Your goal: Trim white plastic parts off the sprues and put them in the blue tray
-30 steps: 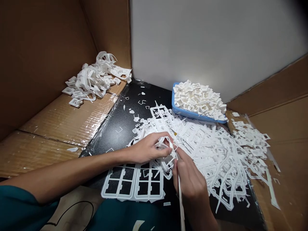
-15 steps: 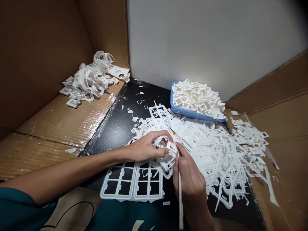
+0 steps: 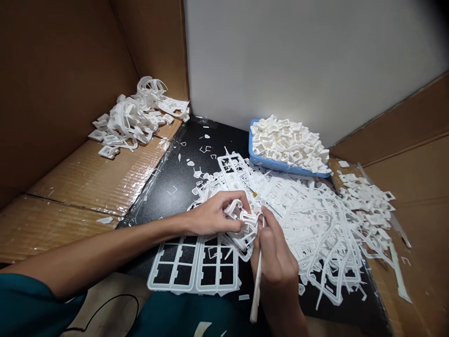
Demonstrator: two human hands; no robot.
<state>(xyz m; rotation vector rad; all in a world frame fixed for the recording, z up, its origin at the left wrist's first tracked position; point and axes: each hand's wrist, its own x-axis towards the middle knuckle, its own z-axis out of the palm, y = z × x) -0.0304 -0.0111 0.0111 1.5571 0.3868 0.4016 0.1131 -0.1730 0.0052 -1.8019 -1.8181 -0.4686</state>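
Observation:
My left hand [image 3: 219, 213] is closed round a white plastic piece [image 3: 236, 207] with curved and open-framed parts, thumb below and fingers above. My right hand [image 3: 277, 255] grips a slim tool with a long whitish handle [image 3: 257, 290], which points down toward me. The tool's tip is close to the right end of the plastic piece, by my right index finger; whether it touches cannot be made out. Under both hands lie loose white plastic frames. A flat white grid frame [image 3: 196, 264] rests at the table's front edge, below my left wrist.
A heap of white plastic sprues [image 3: 312, 234] covers the black table [image 3: 164, 171] on the right. Behind it stands a blue bin [image 3: 280, 168] full of small white parts. More white pieces [image 3: 128, 119] are piled on cardboard at left; others [image 3: 370, 201] lie at right.
The plastic piece has turned in my left hand. My right hand has shifted slightly, and the tool's handle end has swung to the left.

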